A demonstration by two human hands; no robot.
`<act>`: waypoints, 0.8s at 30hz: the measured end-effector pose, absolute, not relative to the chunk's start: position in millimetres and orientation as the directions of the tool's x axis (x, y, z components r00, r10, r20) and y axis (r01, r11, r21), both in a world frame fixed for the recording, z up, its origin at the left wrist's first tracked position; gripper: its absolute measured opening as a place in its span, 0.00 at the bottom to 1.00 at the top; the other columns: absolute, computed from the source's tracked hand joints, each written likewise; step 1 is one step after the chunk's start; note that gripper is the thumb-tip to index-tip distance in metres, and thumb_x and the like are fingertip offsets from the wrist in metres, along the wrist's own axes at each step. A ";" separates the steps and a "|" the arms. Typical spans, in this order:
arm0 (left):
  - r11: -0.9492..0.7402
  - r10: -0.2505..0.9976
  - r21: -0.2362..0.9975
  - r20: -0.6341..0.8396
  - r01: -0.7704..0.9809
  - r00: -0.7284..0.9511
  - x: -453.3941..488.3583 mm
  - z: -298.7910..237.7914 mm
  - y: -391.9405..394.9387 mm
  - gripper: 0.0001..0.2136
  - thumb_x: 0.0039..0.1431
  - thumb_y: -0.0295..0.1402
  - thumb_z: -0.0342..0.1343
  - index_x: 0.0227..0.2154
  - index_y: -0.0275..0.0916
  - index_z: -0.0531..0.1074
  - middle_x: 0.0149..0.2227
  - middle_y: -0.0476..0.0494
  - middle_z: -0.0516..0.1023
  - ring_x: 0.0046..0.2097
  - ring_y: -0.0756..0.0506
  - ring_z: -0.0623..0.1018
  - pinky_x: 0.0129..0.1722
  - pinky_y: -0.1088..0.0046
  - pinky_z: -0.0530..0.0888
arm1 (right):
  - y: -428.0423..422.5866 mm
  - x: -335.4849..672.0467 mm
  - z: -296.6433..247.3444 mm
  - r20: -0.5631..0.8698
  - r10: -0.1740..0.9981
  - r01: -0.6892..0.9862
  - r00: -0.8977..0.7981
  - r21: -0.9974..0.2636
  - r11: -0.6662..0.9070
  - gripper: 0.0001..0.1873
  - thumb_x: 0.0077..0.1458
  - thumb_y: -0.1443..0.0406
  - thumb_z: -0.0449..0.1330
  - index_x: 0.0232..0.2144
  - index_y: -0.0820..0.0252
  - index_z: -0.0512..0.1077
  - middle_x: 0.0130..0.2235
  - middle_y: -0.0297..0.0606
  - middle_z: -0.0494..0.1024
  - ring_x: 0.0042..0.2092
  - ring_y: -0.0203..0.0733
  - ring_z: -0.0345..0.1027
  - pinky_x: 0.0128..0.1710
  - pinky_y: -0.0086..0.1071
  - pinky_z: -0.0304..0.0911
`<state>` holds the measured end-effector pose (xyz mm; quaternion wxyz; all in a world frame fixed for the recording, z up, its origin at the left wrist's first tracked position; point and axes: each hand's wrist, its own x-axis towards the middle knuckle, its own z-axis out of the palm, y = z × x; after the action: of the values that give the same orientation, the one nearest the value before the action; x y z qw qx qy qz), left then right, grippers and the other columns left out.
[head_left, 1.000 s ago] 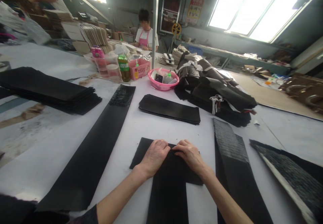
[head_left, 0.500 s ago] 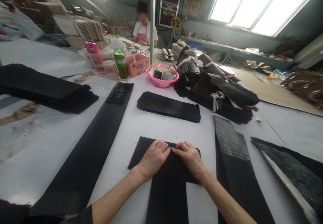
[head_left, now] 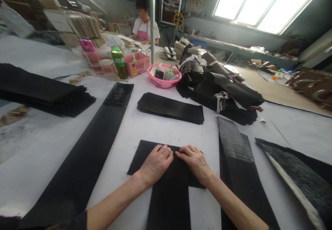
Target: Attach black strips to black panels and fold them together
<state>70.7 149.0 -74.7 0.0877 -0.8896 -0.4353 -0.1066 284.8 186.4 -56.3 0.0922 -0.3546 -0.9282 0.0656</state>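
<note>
A long black strip of sheet material, maybe leather, lies lengthwise in front of me. Its far end overlaps a black rectangular piece set crosswise beneath it. At that end my left hand has its fingers curled and pressed together on the strip's edge. Close by on the right, my right hand pinches the same edge with thumb and forefinger. The two hands are a small gap apart, and the fingertips partly hide the edge. Beyond them lies a short stack of black rectangles.
A long black strip lies to the left, near a black stack. Black strips and a rough-backed piece are at right. Behind stand a pink basin, a green bottle and bundled dark pieces. A co-worker sits beyond.
The view has shifted slightly, so things appear a little further left. Both hands stay at the strip's far edge, with the fingers moved only slightly.
</note>
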 end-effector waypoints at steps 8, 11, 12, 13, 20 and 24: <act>-0.621 0.748 -0.087 0.231 0.779 0.622 72.8 -70.9 148.8 0.17 0.62 0.21 0.47 0.54 0.32 0.65 0.46 0.38 0.72 0.52 0.38 0.70 0.52 0.58 0.68 | 196.5 286.2 -46.2 0.088 0.654 0.624 -0.751 -0.227 0.748 0.11 0.64 0.66 0.54 0.44 0.48 0.74 0.42 0.35 0.75 0.45 0.40 0.66 0.44 0.34 0.63; -0.614 0.755 -0.093 0.221 0.784 0.618 73.5 -70.7 148.3 0.17 0.62 0.21 0.46 0.54 0.32 0.64 0.47 0.38 0.71 0.53 0.37 0.69 0.52 0.58 0.68 | 200.6 290.5 -43.3 0.087 0.651 0.618 -0.754 -0.242 0.748 0.09 0.64 0.65 0.54 0.40 0.50 0.75 0.40 0.33 0.75 0.43 0.38 0.66 0.43 0.31 0.63; -0.612 0.757 -0.094 0.218 0.785 0.616 73.9 -70.5 148.3 0.18 0.62 0.21 0.46 0.54 0.32 0.64 0.47 0.38 0.71 0.53 0.37 0.69 0.53 0.57 0.68 | 201.0 291.6 -43.4 0.092 0.652 0.618 -0.753 -0.242 0.748 0.10 0.64 0.64 0.54 0.39 0.50 0.75 0.40 0.33 0.75 0.42 0.38 0.66 0.43 0.31 0.63; -0.611 0.758 -0.095 0.215 0.786 0.616 74.4 -70.0 148.3 0.18 0.62 0.21 0.46 0.55 0.33 0.63 0.47 0.38 0.71 0.54 0.37 0.69 0.53 0.57 0.67 | 201.0 292.3 -43.9 0.096 0.652 0.618 -0.752 -0.243 0.748 0.10 0.65 0.65 0.53 0.39 0.51 0.75 0.40 0.33 0.75 0.42 0.38 0.66 0.43 0.31 0.63; -0.616 0.760 -0.112 0.179 0.780 0.625 78.6 -65.1 149.1 0.19 0.63 0.24 0.46 0.57 0.35 0.62 0.46 0.38 0.70 0.53 0.36 0.69 0.51 0.56 0.69 | 203.4 296.9 -54.9 0.131 0.629 0.584 -0.766 -0.267 0.767 0.08 0.64 0.65 0.55 0.37 0.53 0.75 0.40 0.35 0.75 0.42 0.39 0.65 0.42 0.32 0.63; -0.615 0.760 -0.125 0.168 0.778 0.628 79.8 -65.7 148.3 0.19 0.63 0.24 0.46 0.57 0.36 0.61 0.47 0.38 0.70 0.53 0.36 0.69 0.50 0.57 0.69 | 210.3 305.3 -58.2 0.140 0.607 0.551 -0.782 -0.299 0.779 0.06 0.62 0.64 0.57 0.38 0.53 0.75 0.40 0.34 0.75 0.41 0.38 0.65 0.41 0.30 0.64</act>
<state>79.8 148.3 -65.7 0.0931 -0.8974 -0.4285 -0.0493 305.3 210.3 -58.2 0.1150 -0.3094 -0.9361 0.1215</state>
